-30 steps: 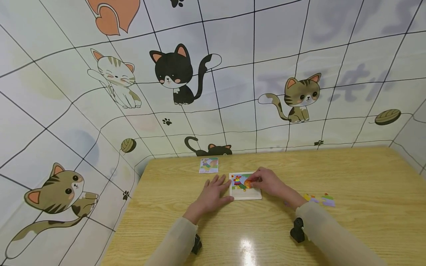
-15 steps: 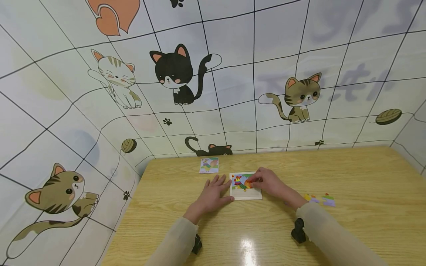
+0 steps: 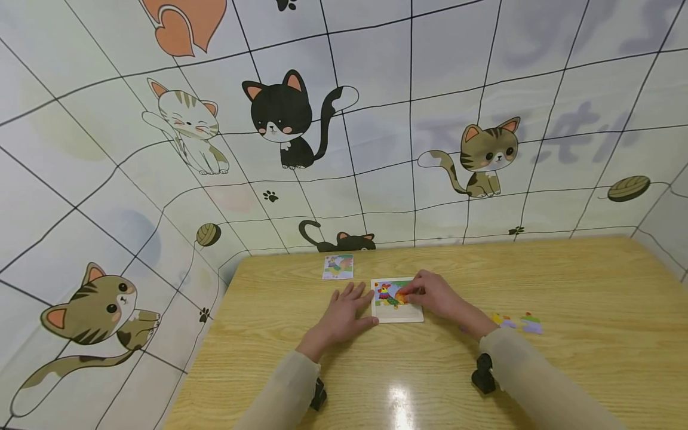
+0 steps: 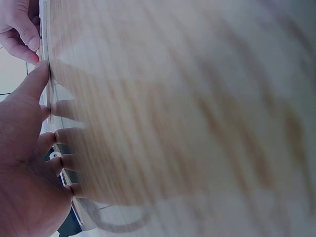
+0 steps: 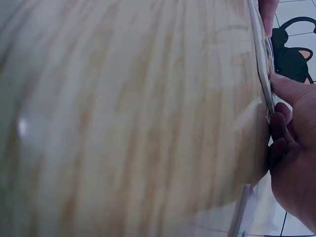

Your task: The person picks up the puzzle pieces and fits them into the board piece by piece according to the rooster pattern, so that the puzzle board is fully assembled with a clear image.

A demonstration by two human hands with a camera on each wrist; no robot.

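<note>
A jigsaw puzzle tray (image 3: 400, 315) with a pale frame lies on the table. Colourful pieces showing a rooster (image 3: 384, 292) fill its upper part, while a bare strip shows along the bottom. At the tray's left edge my left hand (image 3: 344, 315) rests flat with fingers spread, the thumb against the frame's lower left corner. Over the tray's right side, my right hand (image 3: 433, 294) pinches an orange puzzle piece (image 3: 401, 297) between thumb and fingers, at the level of the other pieces. Those fingers partly hide it. In the right wrist view the thumb (image 5: 289, 89) reaches the tray edge.
Loose puzzle pieces (image 3: 530, 323) lie to the right, beyond my right wrist. A small picture card (image 3: 337, 267) of the same rooster lies at the back left of the wooden table (image 3: 398, 370). A wall covering with cartoon cats (image 3: 376, 197) stands behind the table.
</note>
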